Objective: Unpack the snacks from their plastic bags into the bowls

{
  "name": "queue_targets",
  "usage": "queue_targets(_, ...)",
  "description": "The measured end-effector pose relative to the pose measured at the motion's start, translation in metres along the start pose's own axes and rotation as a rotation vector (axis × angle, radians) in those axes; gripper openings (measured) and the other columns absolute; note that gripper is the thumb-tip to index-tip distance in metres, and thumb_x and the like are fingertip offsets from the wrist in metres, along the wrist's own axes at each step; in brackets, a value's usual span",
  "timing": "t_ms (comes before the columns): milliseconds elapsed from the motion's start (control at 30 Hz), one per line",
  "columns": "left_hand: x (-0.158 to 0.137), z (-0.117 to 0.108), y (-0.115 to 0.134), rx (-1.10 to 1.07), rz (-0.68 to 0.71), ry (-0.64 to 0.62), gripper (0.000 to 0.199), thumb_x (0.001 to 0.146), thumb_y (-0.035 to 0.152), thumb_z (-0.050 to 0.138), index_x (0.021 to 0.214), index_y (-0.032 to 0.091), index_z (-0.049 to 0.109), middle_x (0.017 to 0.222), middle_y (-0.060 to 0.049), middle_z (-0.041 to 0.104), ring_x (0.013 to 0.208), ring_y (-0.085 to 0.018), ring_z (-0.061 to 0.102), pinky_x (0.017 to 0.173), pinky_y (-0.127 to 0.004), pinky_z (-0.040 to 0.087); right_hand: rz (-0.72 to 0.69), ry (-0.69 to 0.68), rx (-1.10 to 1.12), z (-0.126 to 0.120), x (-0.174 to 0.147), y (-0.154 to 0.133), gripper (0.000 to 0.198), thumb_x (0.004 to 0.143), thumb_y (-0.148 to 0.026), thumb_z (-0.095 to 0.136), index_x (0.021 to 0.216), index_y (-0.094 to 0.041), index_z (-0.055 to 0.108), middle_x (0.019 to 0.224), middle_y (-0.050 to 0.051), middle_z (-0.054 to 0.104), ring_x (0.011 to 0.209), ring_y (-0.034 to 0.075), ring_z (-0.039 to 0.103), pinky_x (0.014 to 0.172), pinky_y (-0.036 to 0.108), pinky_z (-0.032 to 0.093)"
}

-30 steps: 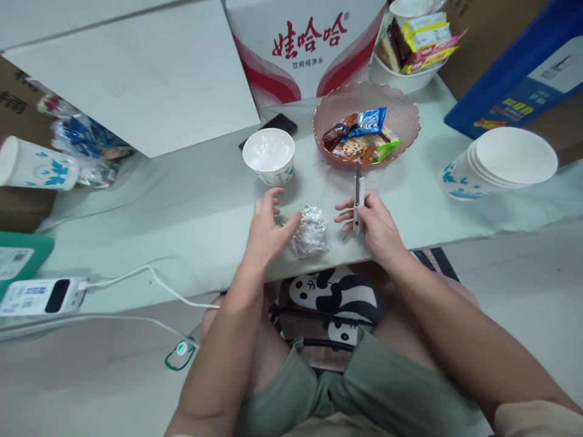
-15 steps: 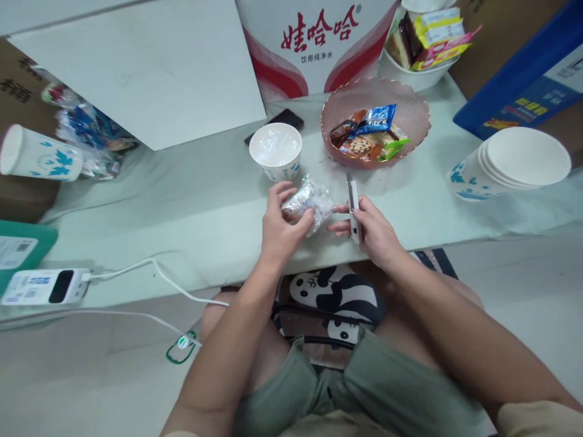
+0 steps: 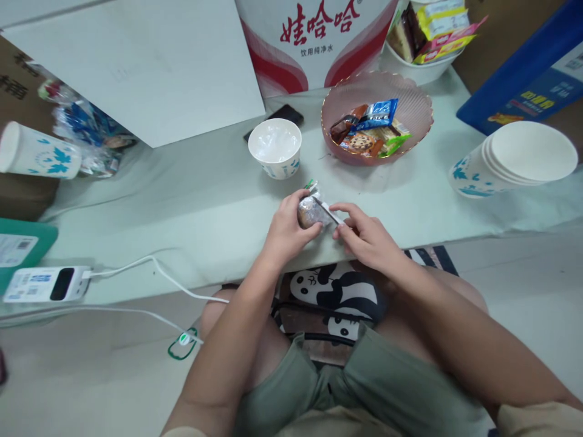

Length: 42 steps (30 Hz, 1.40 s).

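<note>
My left hand [image 3: 286,227] is closed on a crinkled clear plastic package [image 3: 308,213] with something brownish inside that I cannot make out. My right hand [image 3: 372,241] grips a small white-handled knife [image 3: 327,210]. Its blade points to the upper left and lies across the package, near my left fingertips. Whether the blade has gone through the plastic cannot be seen. Just behind the package stands a white paper cup [image 3: 277,167] with blue leaf prints and what looks like clear plastic inside.
A pink scalloped bowl [image 3: 421,130] holds several wrapped snacks. Stacked paper cups [image 3: 476,173] stand at right, and a white tub [image 3: 421,71] of snacks behind. A dark phone [image 3: 289,114] lies beside the white box [image 3: 136,73]. A white power bank [image 3: 45,285] with cables sits left.
My right hand has turned the knife from upright to slanting left and brought its blade onto the package. My left hand has moved slightly right with the package.
</note>
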<state>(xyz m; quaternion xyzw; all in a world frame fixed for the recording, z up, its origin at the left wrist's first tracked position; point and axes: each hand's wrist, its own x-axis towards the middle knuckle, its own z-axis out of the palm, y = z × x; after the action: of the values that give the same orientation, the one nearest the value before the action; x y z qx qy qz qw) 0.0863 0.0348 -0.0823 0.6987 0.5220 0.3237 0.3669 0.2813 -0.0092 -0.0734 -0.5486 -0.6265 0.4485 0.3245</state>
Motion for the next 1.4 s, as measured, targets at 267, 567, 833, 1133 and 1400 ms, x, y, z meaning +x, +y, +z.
queue_targets(267,0.000,0.000,-0.002,0.060,-0.051,0.075,0.058,0.071,0.022,0.075,0.127,0.017,0.060,0.129,-0.014,0.058,0.122,-0.028,0.059,0.110,-0.043,0.047,0.077,-0.130,-0.037,-0.015,-0.010,-0.005,0.033,0.090,-0.026,0.052,0.122,-0.029,0.061,0.068,-0.006,0.070,0.043,0.012,0.057,0.049,0.027,0.044)
queue_targets(567,0.002,-0.003,0.006,0.219,0.100,0.222,0.062,0.071,0.028,0.078,0.127,0.019,0.055,0.132,-0.014,0.057,0.127,-0.030,0.055,0.110,-0.046,0.045,0.236,0.415,-0.412,-0.065,0.005,0.024,0.023,0.079,-0.031,0.061,0.100,-0.025,0.061,0.082,0.003,0.074,0.063,0.020,0.057,0.060,0.031,0.040)
queue_targets(833,0.005,-0.010,0.007,0.010,-0.057,0.267,0.009,0.088,0.030,0.061,0.090,0.021,0.062,0.097,-0.005,0.069,0.091,-0.019,0.063,0.084,-0.032,0.051,-0.053,0.545,-0.734,-0.058,0.008,0.037,0.023,0.082,-0.024,0.055,0.101,-0.021,0.068,0.110,0.016,0.069,0.105,0.036,0.060,0.086,0.050,0.046)
queue_targets(1133,0.006,-0.006,0.020,-0.742,-0.373,0.107,0.026,0.087,0.041,0.068,0.084,0.023,0.050,0.087,0.000,0.068,0.073,-0.013,0.067,0.065,-0.024,0.057,-0.347,0.199,-0.330,-0.015,0.020,0.016,0.028,0.086,-0.037,0.065,0.110,-0.024,0.066,0.112,0.010,0.068,0.106,0.028,0.062,0.093,0.045,0.050)
queue_targets(1400,0.011,-0.033,0.005,-0.435,-0.451,0.359,0.009,0.087,0.025,0.058,0.082,0.021,0.053,0.073,0.002,0.061,0.058,-0.011,0.062,0.055,-0.021,0.050,-0.082,0.482,-0.108,-0.047,0.019,0.033,0.011,0.085,-0.033,0.061,0.084,-0.024,0.057,0.078,0.001,0.060,0.068,0.017,0.056,0.062,0.030,0.046)
